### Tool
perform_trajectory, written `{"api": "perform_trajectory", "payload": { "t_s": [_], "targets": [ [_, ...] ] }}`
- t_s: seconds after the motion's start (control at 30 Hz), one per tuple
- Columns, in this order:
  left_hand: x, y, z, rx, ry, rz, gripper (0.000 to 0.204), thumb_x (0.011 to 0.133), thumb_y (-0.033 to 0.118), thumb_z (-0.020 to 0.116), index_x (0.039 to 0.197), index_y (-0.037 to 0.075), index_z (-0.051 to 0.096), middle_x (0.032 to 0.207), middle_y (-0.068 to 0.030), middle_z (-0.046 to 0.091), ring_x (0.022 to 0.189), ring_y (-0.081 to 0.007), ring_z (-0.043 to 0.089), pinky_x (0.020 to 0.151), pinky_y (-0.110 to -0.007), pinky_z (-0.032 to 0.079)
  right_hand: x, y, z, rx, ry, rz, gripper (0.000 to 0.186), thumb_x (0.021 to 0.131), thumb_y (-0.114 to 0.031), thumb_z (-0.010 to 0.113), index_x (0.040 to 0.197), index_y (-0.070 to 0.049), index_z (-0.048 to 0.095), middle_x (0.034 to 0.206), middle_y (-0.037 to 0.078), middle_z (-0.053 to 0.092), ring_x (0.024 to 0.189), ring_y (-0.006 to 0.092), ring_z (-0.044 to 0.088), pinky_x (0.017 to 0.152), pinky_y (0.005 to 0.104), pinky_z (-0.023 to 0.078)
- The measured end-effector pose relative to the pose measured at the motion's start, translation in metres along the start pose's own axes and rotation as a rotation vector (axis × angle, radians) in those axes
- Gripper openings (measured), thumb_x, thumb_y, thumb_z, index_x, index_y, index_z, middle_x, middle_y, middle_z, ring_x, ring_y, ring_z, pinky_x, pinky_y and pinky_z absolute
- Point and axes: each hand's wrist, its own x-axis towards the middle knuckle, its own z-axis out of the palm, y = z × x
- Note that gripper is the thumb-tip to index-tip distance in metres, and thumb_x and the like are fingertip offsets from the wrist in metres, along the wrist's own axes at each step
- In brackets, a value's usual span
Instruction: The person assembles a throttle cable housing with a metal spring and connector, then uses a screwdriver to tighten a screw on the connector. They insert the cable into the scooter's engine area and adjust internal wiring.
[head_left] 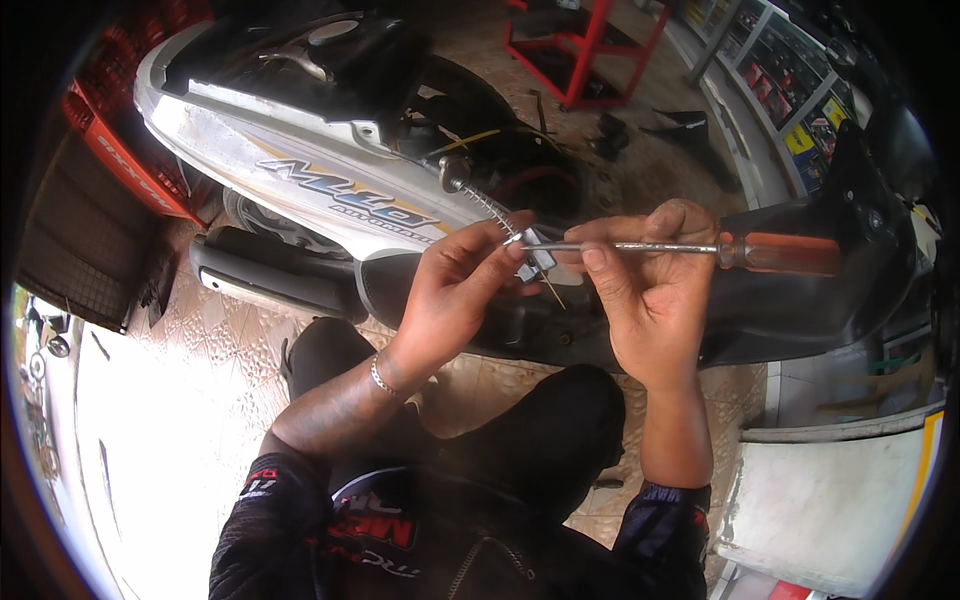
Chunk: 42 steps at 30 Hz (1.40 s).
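In front of the motorcycle, my left hand (pixel 455 280) pinches a small silver carburetor slide (pixel 538 262) between thumb and fingers. A thin brass-coloured needle (pixel 555 293) sticks out of its lower end. From its upper end a coil spring (pixel 486 205) runs up and left to a round metal cap (pixel 454 174). My right hand (pixel 655 290) is closed round the shaft of a screwdriver (pixel 785 253) with a clear orange-red handle. The screwdriver lies nearly level, its tip at the slide beside my left thumb. Whether the tip touches the slide is hard to tell.
A motorcycle with a white side panel (pixel 225 130) spans the view, its black plastic body (pixel 800 275) reaching right. A red metal stand (pixel 575 85) stands behind it. Red crates (pixel 110 150) are at left, stocked shelves (pixel 780 75) at far right. A whitish panel (pixel 820 500) lies lower right.
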Motion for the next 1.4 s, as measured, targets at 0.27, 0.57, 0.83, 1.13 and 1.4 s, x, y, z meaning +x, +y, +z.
{"api": "perform_trajectory", "payload": {
  "t_s": [0.27,0.57,0.83,1.13,1.4],
  "targets": [
    [-0.001,0.002,-0.007,-0.018,-0.033,-0.014,0.038,0.101,0.003,0.052,0.138,-0.005,0.053,0.138,-0.0142,0.059,0.108,-0.0175,0.067,0.089,-0.034,0.061,-0.006,0.001,0.01,-0.031,-0.018,-0.025,0.033,0.099,0.003,0.058,0.128,0.003,0.042,0.106,0.014,0.064,0.094,0.0183,0.068,0.082,0.0287,0.056],
    [0.001,0.0,-0.015,0.014,-0.053,-0.002,0.035,0.101,0.002,0.053,0.136,-0.004,0.055,0.137,-0.0144,0.06,0.108,-0.017,0.067,0.089,-0.031,0.061,-0.005,0.002,0.009,-0.351,-0.158,-0.161,0.022,0.1,0.004,0.055,0.118,0.002,0.045,0.107,0.019,0.064,0.1,0.0254,0.069,0.088,0.0328,0.057],
    [0.004,0.0,-0.016,0.028,-0.025,0.042,0.027,0.1,0.001,0.055,0.127,-0.005,0.059,0.137,-0.0128,0.06,0.109,-0.015,0.066,0.088,-0.03,0.061,0.001,0.002,0.016,-0.487,-0.214,-0.254,0.018,0.099,0.004,0.058,0.113,-0.001,0.048,0.108,0.019,0.063,0.1,0.0255,0.067,0.087,0.0345,0.055],
    [0.006,-0.006,-0.019,0.041,-0.034,0.035,0.029,0.101,0.004,0.058,0.128,-0.005,0.059,0.122,-0.0099,0.068,0.104,-0.0125,0.067,0.086,-0.028,0.059,0.004,0.006,0.016,-0.442,-0.16,-0.249,0.021,0.093,0.0,0.068,0.109,-0.003,0.054,0.101,0.014,0.065,0.094,0.0283,0.07,0.077,0.0366,0.059],
    [0.007,-0.009,-0.02,0.056,-0.043,0.06,0.03,0.101,0.005,0.059,0.129,-0.005,0.058,0.118,-0.0093,0.069,0.101,-0.012,0.067,0.086,-0.028,0.059,0.002,0.006,0.009,-0.495,-0.257,-0.225,0.016,0.098,0.004,0.059,0.109,-0.002,0.049,0.105,0.019,0.065,0.1,0.0275,0.069,0.085,0.0351,0.056]
  ]
}}
